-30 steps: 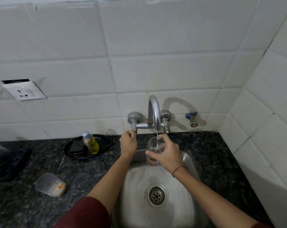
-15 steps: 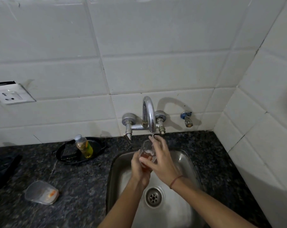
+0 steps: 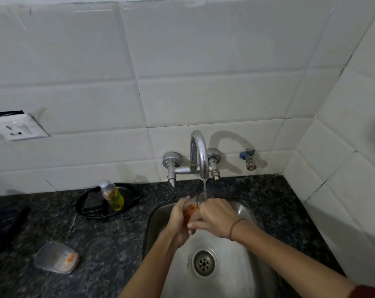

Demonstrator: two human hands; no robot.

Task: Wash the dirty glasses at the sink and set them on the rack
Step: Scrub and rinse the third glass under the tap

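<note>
- I see both hands over the sink (image 3: 244, 214), wrapped around 1 glass (image 3: 192, 208) with orange residue inside.
- My left hand (image 3: 179, 220) cups the glass from the left; my right hand (image 3: 216, 218) closes on it from the right.
- Water runs from the tap (image 3: 200, 153) into the glass mouth.
- A second glass (image 3: 56, 258) lies on its side on the dark counter (image 3: 109, 244), well apart.

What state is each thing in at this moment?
tap: running, thin stream
glass: held by both hands under the stream, orange residue inside
left hand: gripping glass
right hand: gripping glass
sink: drain open, unplugged
bottle: capped, leaning in black dish
second glass: lying on its side on counter, dirty
</note>
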